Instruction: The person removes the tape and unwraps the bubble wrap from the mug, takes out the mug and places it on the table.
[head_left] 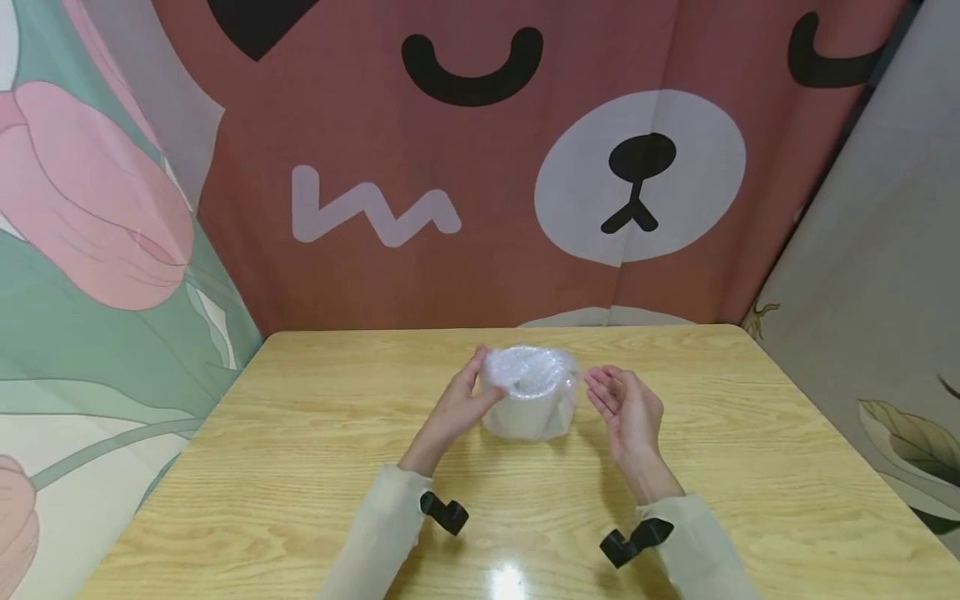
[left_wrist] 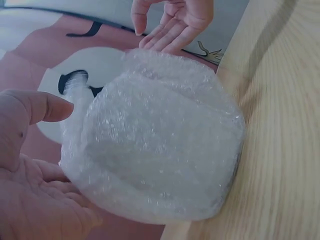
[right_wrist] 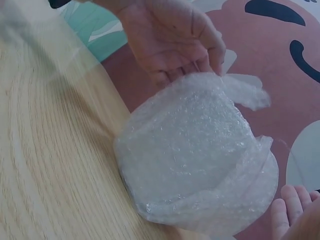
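Observation:
A squat round bundle in clear bubble wrap (head_left: 530, 408) stands on the table; inside the layers a pale shape shows, its kind hidden. Loose wrap (right_wrist: 247, 92) sticks out at its top. My left hand (head_left: 459, 408) is at the bundle's left side, thumb toward the front and fingers along the outer side, relaxed and spread against the wrap. Just off the right side is my right hand (head_left: 626, 408), palm turned inward, fingers loosely bent and holding nothing. In the left wrist view, the right hand (left_wrist: 177, 22) appears beyond the bundle's far edge.
The wood-grain table (head_left: 300, 450) extends around the bundle. Behind it hangs a curtain with a bear face (head_left: 480, 167); a flowered curtain (head_left: 112, 350) is on the left and a grey one (head_left: 862, 275) on the right. Black wrist cameras (head_left: 637, 542) sit on both sleeves.

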